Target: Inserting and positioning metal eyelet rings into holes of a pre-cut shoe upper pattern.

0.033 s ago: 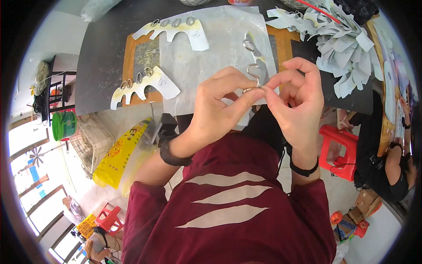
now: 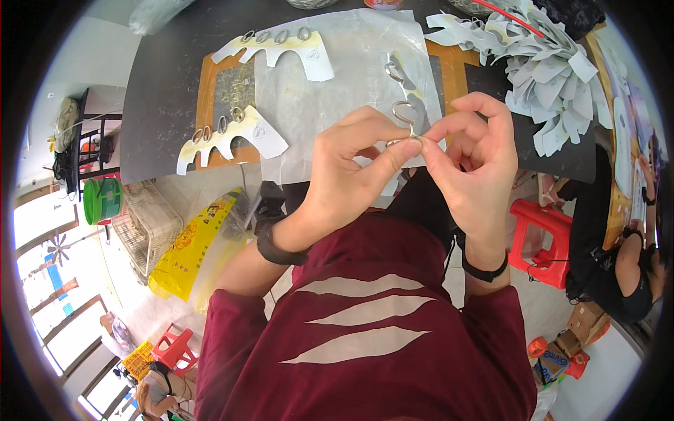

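Observation:
In front of me at the table's near edge, my left hand (image 2: pixel 354 165) and my right hand (image 2: pixel 477 161) meet fingertip to fingertip. Between them they pinch a small silvery metal ring (image 2: pixel 397 142) at the near end of a narrow cut-out card (image 2: pixel 417 105). More metal rings (image 2: pixel 403 110) run along the card's left side, away from me. My fingertips partly cover the pinched ring and the card's end. To the left lie two scalloped white cards, one farther off (image 2: pixel 317 62) and one nearer (image 2: pixel 264 138), each with several metal rings along its upper edge.
A translucent sheet (image 2: pixel 302 105) covers part of the dark table (image 2: pixel 161 91). A heap of cut cards (image 2: pixel 554 84) sits at the right, with a red stick (image 2: pixel 509 15) over it. Below stand a red stool (image 2: pixel 540 242) and a yellow bag (image 2: pixel 193 245). Another person (image 2: pixel 625 274) sits at right.
The card and its rings have shifted very slightly left at the fingertips. Both hands keep nearly the same place and pinch.

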Available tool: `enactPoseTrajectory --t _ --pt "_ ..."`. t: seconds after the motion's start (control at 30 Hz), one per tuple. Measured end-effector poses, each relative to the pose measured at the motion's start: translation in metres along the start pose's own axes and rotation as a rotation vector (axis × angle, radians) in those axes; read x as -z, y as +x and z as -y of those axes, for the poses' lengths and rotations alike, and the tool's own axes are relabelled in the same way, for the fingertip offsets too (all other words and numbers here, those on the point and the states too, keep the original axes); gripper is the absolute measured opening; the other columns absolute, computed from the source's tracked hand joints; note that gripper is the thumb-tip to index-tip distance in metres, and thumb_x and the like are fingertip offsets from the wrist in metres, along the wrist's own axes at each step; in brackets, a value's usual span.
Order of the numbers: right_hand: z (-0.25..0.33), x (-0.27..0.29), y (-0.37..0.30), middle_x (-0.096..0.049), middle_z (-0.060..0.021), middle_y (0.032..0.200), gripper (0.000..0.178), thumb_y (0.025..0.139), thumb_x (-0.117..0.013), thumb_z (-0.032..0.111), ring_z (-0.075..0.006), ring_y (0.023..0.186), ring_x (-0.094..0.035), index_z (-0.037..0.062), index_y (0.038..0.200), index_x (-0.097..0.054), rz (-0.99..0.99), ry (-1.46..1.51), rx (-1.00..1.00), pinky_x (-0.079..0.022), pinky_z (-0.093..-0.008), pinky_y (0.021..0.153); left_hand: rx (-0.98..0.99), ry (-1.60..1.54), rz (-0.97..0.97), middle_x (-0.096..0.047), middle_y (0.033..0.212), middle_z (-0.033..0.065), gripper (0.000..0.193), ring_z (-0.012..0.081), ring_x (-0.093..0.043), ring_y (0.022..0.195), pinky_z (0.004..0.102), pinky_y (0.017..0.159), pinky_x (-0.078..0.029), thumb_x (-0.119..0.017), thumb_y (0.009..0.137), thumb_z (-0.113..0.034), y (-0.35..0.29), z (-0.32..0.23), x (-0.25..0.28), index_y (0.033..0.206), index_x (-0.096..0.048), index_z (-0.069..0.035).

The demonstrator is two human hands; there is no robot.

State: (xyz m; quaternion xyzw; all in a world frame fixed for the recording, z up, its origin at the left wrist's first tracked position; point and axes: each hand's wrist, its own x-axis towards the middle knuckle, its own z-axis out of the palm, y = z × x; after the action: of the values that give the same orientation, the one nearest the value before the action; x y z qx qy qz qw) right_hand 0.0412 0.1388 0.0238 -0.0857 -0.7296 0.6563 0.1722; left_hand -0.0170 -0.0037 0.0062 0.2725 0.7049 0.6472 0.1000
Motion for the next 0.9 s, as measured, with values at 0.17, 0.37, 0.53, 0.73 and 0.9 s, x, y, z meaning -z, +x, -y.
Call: enactPoseTrajectory --t 0.17,0.37,0.53,0.73,0.9 --pt "-0.003 -0.006 -0.002 -0.06 -0.0005 0.072 0.044 0.069 -0.065 -0.006 0.0 0.044 -0.037 0.0051 0.105 -0.043 -0.077 0.06 0.046 -0.027 -0.0151 0.041 -0.01 -0.112 -0.076 -0.059 0.079 0.0054 0.009 0.0109 -0.056 0.068 0.022 0.054 -0.045 -0.065 0.079 -0.008 -0.003 0.007 -0.007 0.085 -0.067 -0.002" --pt "-0.012 -0.009 -0.002 -0.048 0.0025 0.074 0.046 0.068 -0.068 -0.005 -0.0002 0.051 -0.03 0.0069 0.104 -0.042 -0.152 -0.035 0.211 -0.023 -0.0151 0.045 -0.039 -0.158 -0.107 -0.057 0.079 0.0062 0.01 0.0103 -0.055 0.066 0.0218 0.055 -0.044 -0.063 0.082 -0.009 -0.002 0.006 -0.009 0.085 -0.066 0.0" --pt "-0.02 -0.016 -0.004 -0.043 0.0022 0.079 0.049 0.067 -0.071 -0.003 -0.0014 0.058 -0.035 0.0083 0.104 -0.041 -0.185 0.151 0.131 -0.026 -0.0154 0.049 -0.024 -0.205 -0.129 -0.057 0.081 0.0062 0.01 0.0099 -0.055 0.067 0.0221 0.056 -0.044 -0.063 0.082 -0.008 -0.001 0.006 -0.011 0.085 -0.065 0.001" --pt "-0.033 -0.014 -0.004 -0.047 0.0011 0.086 0.054 0.068 -0.075 0.007 -0.0066 0.074 -0.046 0.0088 0.109 -0.04 -0.172 0.197 0.052 -0.033 -0.0212 0.064 -0.011 -0.257 -0.167 -0.057 0.081 0.0059 0.006 0.0095 -0.054 0.07 0.0225 0.058 -0.045 -0.062 0.081 -0.003 0.0 0.004 -0.012 0.084 -0.064 0.002" --pt "-0.032 -0.011 -0.003 -0.054 -0.0015 0.089 0.062 0.069 -0.075 0.011 -0.0093 0.084 -0.052 0.0077 0.118 -0.038 -0.15 0.132 0.043 -0.033 -0.0234 0.07 0.012 -0.229 -0.207 -0.057 0.077 0.0053 0.006 0.009 -0.053 0.068 0.0219 0.058 -0.044 -0.063 0.077 -0.001 -0.001 0.005 -0.014 0.082 -0.064 0.001"
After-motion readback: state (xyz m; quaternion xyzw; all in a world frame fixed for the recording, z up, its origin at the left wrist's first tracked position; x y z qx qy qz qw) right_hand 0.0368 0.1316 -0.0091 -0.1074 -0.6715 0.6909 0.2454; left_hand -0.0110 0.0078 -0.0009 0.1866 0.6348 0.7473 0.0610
